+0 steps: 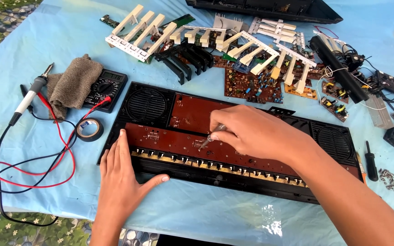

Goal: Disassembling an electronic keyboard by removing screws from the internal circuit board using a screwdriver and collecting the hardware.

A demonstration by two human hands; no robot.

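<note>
The black keyboard casing (233, 177) lies open near the table's front edge, reddish-brown circuit board (192, 136) exposed between two round speaker grilles. The left hand (121, 182) presses flat, fingers spread, on its near-left edge. The right hand (256, 132) is clamped around a screwdriver (211, 136), tip on the board.

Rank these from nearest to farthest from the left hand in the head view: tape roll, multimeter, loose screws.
From the left hand:
1. Tape roll, just up-left of it.
2. Multimeter, farther up, beside the grey cloth.
3. Loose screws, far right edge.
</note>
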